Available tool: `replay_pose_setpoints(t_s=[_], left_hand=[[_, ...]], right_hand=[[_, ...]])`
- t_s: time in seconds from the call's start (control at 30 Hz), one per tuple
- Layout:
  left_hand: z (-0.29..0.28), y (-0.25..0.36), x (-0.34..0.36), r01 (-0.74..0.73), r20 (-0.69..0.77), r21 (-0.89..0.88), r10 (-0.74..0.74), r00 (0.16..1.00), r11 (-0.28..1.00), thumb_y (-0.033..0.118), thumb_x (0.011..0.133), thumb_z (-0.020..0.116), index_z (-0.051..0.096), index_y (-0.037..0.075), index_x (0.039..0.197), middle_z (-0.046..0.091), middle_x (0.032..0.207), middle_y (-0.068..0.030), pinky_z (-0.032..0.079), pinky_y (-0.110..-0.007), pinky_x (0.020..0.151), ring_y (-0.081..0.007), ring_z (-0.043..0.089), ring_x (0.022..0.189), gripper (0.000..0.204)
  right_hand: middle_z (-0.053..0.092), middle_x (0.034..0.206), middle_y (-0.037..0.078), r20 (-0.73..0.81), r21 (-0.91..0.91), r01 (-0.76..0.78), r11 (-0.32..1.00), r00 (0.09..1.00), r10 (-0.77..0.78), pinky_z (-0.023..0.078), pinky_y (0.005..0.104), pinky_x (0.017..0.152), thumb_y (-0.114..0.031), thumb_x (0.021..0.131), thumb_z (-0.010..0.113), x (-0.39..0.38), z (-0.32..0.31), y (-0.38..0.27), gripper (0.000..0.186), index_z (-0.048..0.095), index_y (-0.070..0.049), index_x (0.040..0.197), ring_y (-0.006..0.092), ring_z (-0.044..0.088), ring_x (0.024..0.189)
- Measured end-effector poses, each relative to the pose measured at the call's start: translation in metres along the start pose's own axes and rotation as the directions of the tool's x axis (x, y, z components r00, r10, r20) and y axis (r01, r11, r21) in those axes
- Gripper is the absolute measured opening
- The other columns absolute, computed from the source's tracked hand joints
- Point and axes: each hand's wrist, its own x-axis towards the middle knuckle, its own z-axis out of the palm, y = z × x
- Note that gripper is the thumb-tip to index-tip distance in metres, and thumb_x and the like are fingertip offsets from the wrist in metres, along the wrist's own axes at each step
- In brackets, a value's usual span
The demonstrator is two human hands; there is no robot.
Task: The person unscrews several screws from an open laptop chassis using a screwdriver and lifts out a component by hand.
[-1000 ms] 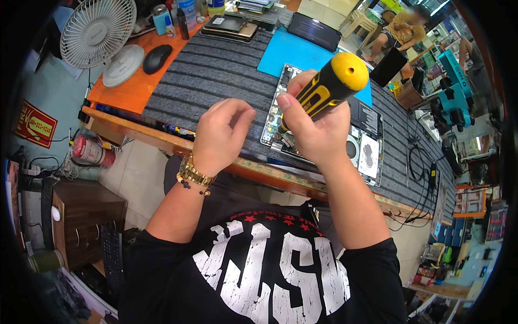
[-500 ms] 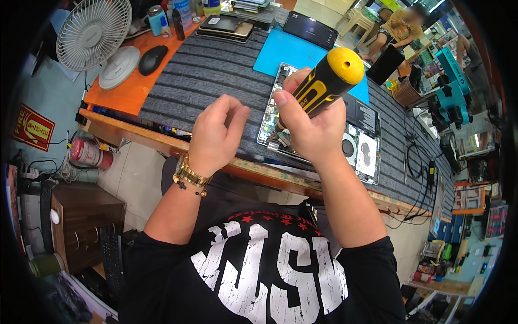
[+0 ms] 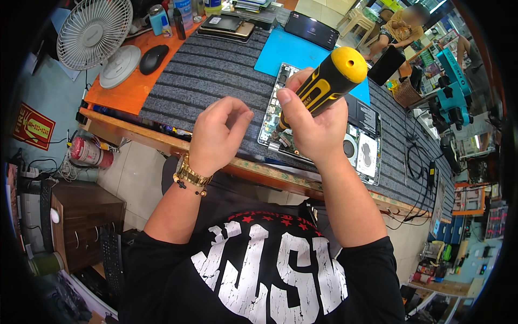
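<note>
My right hand is wrapped around the thick yellow and black handle of a screwdriver. Its shaft slants down to the left, and the tip is over the near left corner of an opened laptop base, close to a hinge; whether it touches a screw I cannot tell. Bare circuit board, a round fan and a battery show in the base, partly covered by the hand. To its left, just off the laptop's edge, my left hand hovers with curled fingers and thumb close together; anything pinched there is hidden.
A blue mat and a black phone-like device lie beyond the laptop. At the left are a mouse and a white fan. Cables and a teal microscope stand right; a person sits farther off.
My left hand has shifted slightly right, toward the laptop. The screwdriver handle and right hand have moved a little to the right.
</note>
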Motion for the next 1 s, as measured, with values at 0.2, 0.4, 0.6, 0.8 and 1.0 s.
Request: replay_pose_setpoints(t_s=[0.2, 0.4, 0.6, 0.8, 1.0], left_hand=[[-0.0017, 0.0027, 0.0016, -0.033, -0.007, 0.027, 0.034, 0.999, 0.999, 0.007, 0.101, 0.076, 0.076, -0.001, 0.106, 0.075, 0.092, -0.0090, 0.054, -0.032, 0.070, -0.0163, 0.068, 0.076, 0.009], [-0.0025, 0.0030, 0.0020, -0.050, 0.005, 0.059, 0.049, 0.999, 0.997, 0.007, 0.101, 0.076, 0.078, -0.001, 0.107, 0.076, 0.093, -0.0102, 0.055, -0.032, 0.071, -0.0171, 0.069, 0.077, 0.010], [-0.0025, 0.0025, 0.0016, -0.042, 0.008, 0.058, 0.042, 0.999, 0.997, 0.008, 0.101, 0.077, 0.078, -0.001, 0.107, 0.077, 0.094, -0.0105, 0.055, -0.031, 0.070, -0.0172, 0.069, 0.076, 0.011], [-0.0025, 0.0013, 0.0021, -0.051, 0.015, 0.065, 0.050, 0.999, 0.997, 0.007, 0.101, 0.077, 0.078, -0.001, 0.107, 0.077, 0.094, -0.0103, 0.055, -0.032, 0.071, -0.0176, 0.070, 0.077, 0.011], [-0.0029, 0.0006, 0.0019, -0.054, 0.013, 0.065, 0.053, 0.999, 0.996, 0.006, 0.100, 0.077, 0.079, -0.001, 0.108, 0.077, 0.094, -0.0111, 0.056, -0.032, 0.072, -0.0185, 0.071, 0.078, 0.010]], right_hand=[[0.070, 0.074, 0.002, 0.007, 0.011, -0.022, 1.000, 1.000, 0.022, 0.053, 0.0302, 0.062, -0.017, 0.092, 0.088, -0.0002, 0.0013, -0.0015, 0.022, 0.071, -0.003, 0.091, 0.0117, 0.065, 0.066], [0.065, 0.092, 0.000, 0.064, -0.013, -0.076, 0.997, 0.995, 0.077, 0.049, 0.0266, 0.072, -0.010, 0.098, 0.079, -0.0017, -0.0008, -0.0052, 0.016, 0.066, -0.003, 0.101, 0.0075, 0.058, 0.082], [0.070, 0.073, 0.002, -0.013, -0.006, -0.013, 1.000, 1.000, 0.012, 0.052, 0.0300, 0.063, -0.018, 0.092, 0.087, 0.0001, 0.0017, -0.0023, 0.022, 0.071, -0.003, 0.088, 0.0116, 0.064, 0.066], [0.069, 0.073, 0.001, -0.018, 0.031, -0.050, 0.998, 0.999, 0.051, 0.052, 0.0295, 0.063, -0.017, 0.092, 0.087, -0.0004, 0.0010, -0.0023, 0.022, 0.071, -0.003, 0.089, 0.0106, 0.064, 0.066], [0.069, 0.074, 0.001, -0.003, 0.020, -0.032, 0.999, 0.999, 0.032, 0.051, 0.0285, 0.063, -0.014, 0.094, 0.085, 0.0001, 0.0018, -0.0045, 0.020, 0.070, -0.003, 0.089, 0.0094, 0.064, 0.068]])
